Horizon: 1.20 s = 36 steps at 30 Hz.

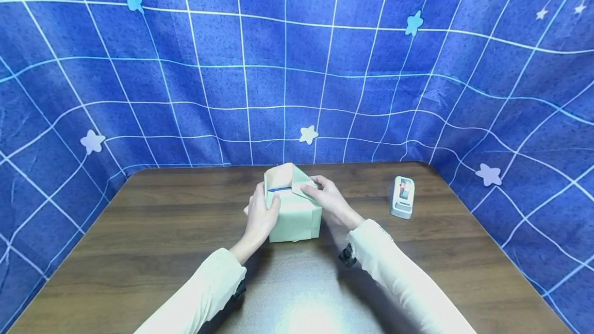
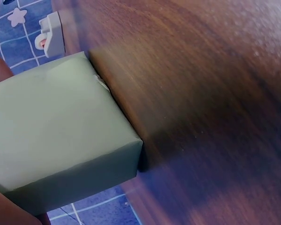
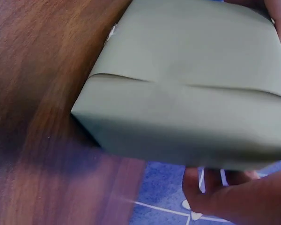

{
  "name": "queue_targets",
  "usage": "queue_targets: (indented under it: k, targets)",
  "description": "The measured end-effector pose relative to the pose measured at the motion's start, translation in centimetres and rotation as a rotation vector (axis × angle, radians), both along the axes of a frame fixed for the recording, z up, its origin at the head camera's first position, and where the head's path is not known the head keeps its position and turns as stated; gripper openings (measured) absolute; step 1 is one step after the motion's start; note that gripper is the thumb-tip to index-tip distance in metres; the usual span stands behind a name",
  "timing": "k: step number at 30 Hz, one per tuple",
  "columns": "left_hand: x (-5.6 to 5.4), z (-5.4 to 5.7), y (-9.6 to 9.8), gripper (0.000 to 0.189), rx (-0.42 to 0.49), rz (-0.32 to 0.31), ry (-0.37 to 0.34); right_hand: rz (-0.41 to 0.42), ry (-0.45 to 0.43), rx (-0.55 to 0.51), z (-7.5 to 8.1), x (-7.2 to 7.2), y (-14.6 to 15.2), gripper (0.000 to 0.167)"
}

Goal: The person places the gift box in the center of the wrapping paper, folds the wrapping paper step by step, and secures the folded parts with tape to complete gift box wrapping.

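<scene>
A box wrapped in pale green paper point(image 1: 294, 223) stands on the table between the hands. Its paper is raised at the top, with a folded flap on the right and a strip of blue point(image 1: 280, 189) showing in the gap. My left hand point(image 1: 261, 214) grips the left side, thumb at the near top edge. With the thumb on the folded flap, my right hand point(image 1: 330, 200) holds the paper at the right; its other fingers are partly hidden behind. In the right wrist view, fingers point(image 3: 192, 183) of the right hand touch the box's side, and a paper seam crosses its near face.
A white tape dispenser point(image 1: 402, 198) stands to the right on the brown wooden table point(image 1: 185, 215). A blue curtain point(image 1: 278, 86) with white grid lines and stars hangs behind and at both sides.
</scene>
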<state>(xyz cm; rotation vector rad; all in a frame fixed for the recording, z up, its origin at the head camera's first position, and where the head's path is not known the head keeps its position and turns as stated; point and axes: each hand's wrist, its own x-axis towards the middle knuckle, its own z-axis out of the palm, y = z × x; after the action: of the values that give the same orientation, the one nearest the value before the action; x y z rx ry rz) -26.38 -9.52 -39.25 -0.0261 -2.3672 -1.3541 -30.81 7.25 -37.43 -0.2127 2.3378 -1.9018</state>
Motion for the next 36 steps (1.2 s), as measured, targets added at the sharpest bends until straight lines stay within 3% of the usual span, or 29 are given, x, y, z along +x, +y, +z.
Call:
queue_targets:
  k: [17,27,36]
  targets:
    - [-0.09,-0.1,-0.14,0.04,0.006,-0.002,0.002,0.044,-0.058,-0.126,-0.5,-0.28,1.0,0.042]
    - [-0.02,-0.2,-0.11,0.038,0.003,-0.008,0.016,-0.045,-0.069,-0.139,-0.51,-0.25,0.66,0.041]
    - [-0.13,-0.36,-0.15,0.038,-0.012,0.0,0.022,-0.029,-0.043,-0.125,-0.51,-0.1,0.76,0.037]
